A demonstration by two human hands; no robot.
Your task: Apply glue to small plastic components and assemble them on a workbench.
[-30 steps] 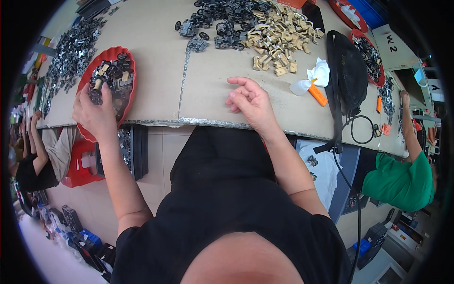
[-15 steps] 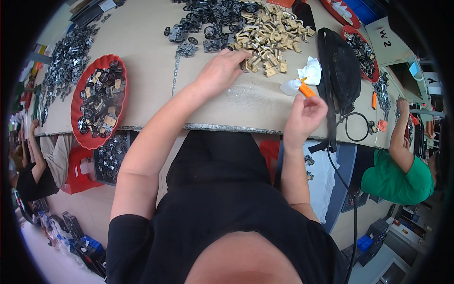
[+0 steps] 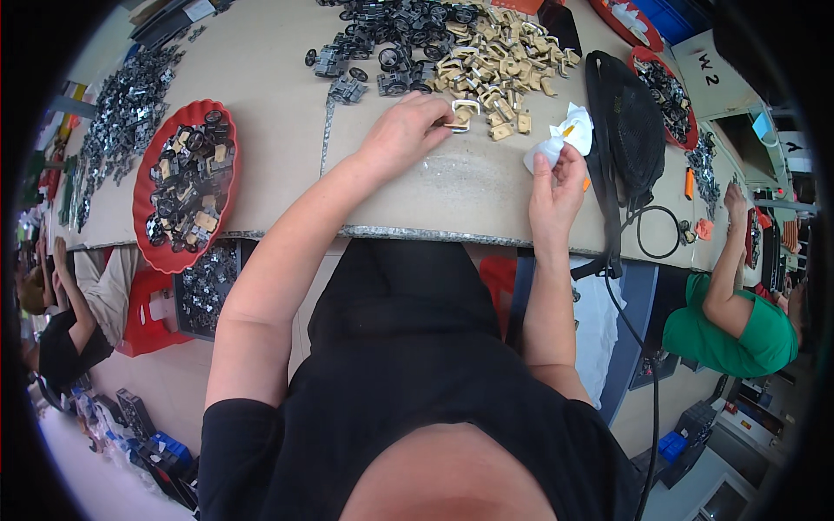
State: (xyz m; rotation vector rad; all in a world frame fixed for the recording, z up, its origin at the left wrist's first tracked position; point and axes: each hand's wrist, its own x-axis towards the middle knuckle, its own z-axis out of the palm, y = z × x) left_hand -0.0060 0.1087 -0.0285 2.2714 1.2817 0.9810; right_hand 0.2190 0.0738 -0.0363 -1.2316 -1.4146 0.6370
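Observation:
At the near edge of a heap of tan plastic parts (image 3: 508, 69), my left hand (image 3: 402, 132) is closed, thumb and forefinger pinching one tan part with a silvery loop (image 3: 463, 115). My right hand (image 3: 559, 187) has its fingers closed on a small white squeeze bottle (image 3: 540, 154) with a yellow tip. Just beyond the bottle lies a crumpled white tissue (image 3: 579, 130). An orange object (image 3: 586, 184) shows only in part behind my right hand. Dark grey wheeled parts (image 3: 395, 52) are piled to the left of the tan heap.
A red scalloped tray (image 3: 233, 178) of mixed parts overhangs the table's front edge at left. Grey parts (image 3: 122, 122) are heaped beyond it. On the right lie a black mesh bag (image 3: 638, 139) and a cable (image 3: 638, 234). Co-workers sit at both sides, one in a green shirt (image 3: 730, 326).
My right hand has moved onto the white bottle and taken hold of it, its tip shifting up and right. My left hand has drawn a tan part slightly out from the heap's edge.

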